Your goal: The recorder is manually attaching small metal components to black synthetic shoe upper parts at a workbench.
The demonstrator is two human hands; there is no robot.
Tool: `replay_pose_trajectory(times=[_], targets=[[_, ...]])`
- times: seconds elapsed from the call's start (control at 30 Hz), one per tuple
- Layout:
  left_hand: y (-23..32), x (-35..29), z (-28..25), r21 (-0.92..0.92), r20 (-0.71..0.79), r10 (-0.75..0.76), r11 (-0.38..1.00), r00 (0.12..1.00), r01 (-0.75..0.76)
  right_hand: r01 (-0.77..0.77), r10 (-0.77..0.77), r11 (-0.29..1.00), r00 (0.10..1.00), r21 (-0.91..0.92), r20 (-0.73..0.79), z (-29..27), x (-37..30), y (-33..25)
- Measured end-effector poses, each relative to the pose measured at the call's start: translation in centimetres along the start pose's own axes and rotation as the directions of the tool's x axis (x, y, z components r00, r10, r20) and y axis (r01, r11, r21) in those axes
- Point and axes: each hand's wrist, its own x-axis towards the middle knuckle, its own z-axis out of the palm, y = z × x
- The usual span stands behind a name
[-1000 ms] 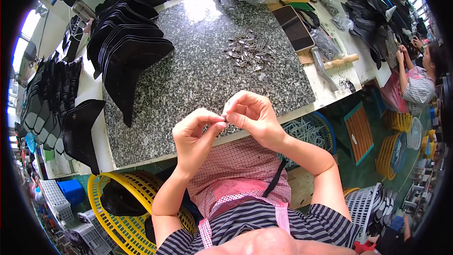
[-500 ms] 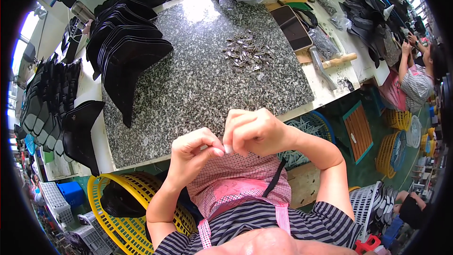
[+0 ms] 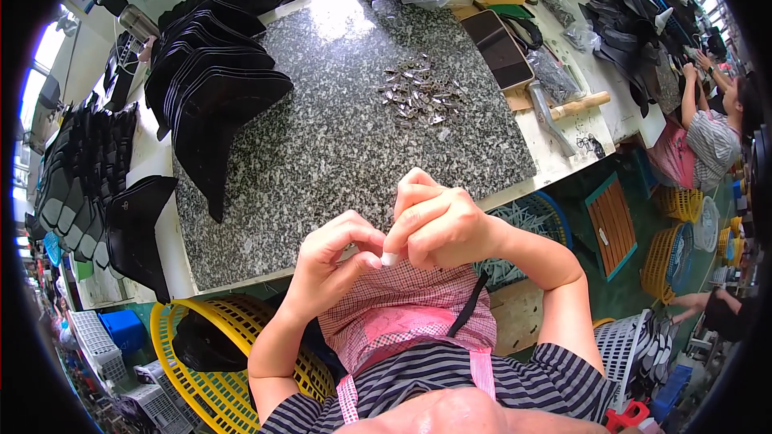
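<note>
- White bit: 1, small, at the meeting fingertips, above the apron, just off the slab's near edge. Held piece or fingertip cover: cannot tell.
- Change: over the last 1 second, both hands lowered from the slab's edge to above the apron; white bit now showing; right hand turned, back upward. Judged: close fingertip work continues, brought nearer the body.
- Left hand: thumb and forefinger curved toward each other, small gap visible; tips next to the white bit. Anything pinched: cannot tell.
- Right hand: half closed, fingers bent, tips at the white bit; thumb hidden. Firm hold: cannot tell.
- Slab: 1, speckled grey, beyond both hands.
- Metal pieces: 1 loose pile on the slab, well apart from the hands; unmoved.
- Black panels: 1 overlapping stack, slab's left side.
- Phone: 1, dark screen, slab's right edge.
- Wooden handle: 1, near the phone.
</note>
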Motion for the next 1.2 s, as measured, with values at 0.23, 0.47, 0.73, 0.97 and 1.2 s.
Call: replay_pose_trajectory(times=[0.23, 0.47, 0.73, 0.97, 1.2], targets=[[-0.7, 0.6, 0.8, -0.025, -0.227, 0.111, 0.993, 0.968, -0.119, -0.02, 0.016, 0.999, 0.992, -0.027, -0.128, 0.5, 0.2, 0.7], [-0.4, 2.3, -1.2, 0.155, -0.154, 0.194, 0.973, 0.969, -0.17, -0.103, 0.102, 0.995, 0.97, 0.005, -0.219, 1.1, 0.2, 1.4], [1.2, 5.0, -13.8, 0.829, -0.427, 0.506, -0.111, 0.749, 0.548, -0.377, 0.529, 0.796, 0.812, 0.473, -0.244, 2.2, -3.0, 2.5], [0.9, 5.2, -15.3, 0.927, -0.256, 0.527, -0.104, 0.811, 0.36, -0.413, 0.568, 0.787, 0.776, 0.459, -0.275, 2.3, -3.0, 3.2], [4.7, 3.7, -9.8, 0.7, -0.345, 0.158, 0.7, 0.925, 0.142, -0.361, 0.459, 0.88, 0.816, 0.309, -0.352, 2.4, -2.6, 2.6]])
